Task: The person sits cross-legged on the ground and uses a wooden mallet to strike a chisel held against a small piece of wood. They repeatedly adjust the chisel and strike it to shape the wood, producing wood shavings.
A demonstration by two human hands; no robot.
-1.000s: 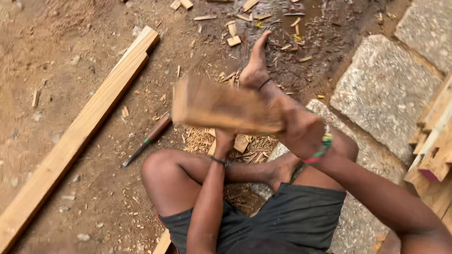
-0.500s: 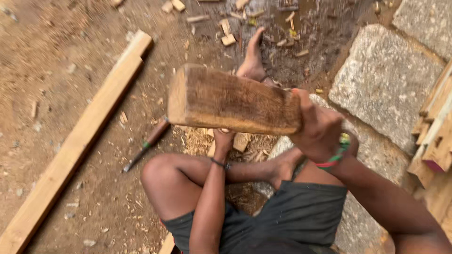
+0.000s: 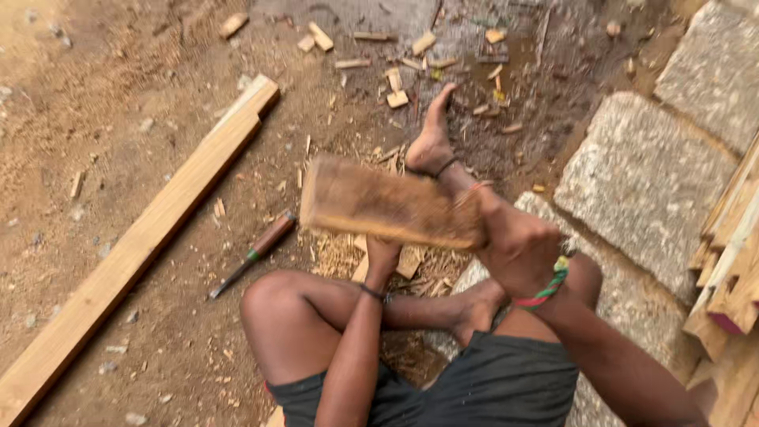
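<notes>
My right hand [image 3: 518, 253], with a green and red wristband, is shut on one end of a thick wooden block [image 3: 379, 202]. The block is held level above my lap and blurred by motion. Just under it is my left hand [image 3: 383, 255], wearing a dark wrist cord, with its fingers curled. The block hides what that hand grips, if anything. A pale wood piece [image 3: 411, 261] and shavings lie beside that hand. I sit on the ground with my left knee [image 3: 277, 304] bent and my right foot [image 3: 431, 142] stretched forward.
A long pale plank [image 3: 150, 237] lies diagonally on the dirt at the left. A chisel with a brown handle [image 3: 253, 253] lies near my knee. Wood offcuts [image 3: 395, 99] are scattered ahead. Rough stone blocks [image 3: 640, 174] and stacked timber [image 3: 735, 253] stand on the right.
The block was lifted closer to the camera half a second ago and has now come down toward my left hand. The left hand has stayed in place.
</notes>
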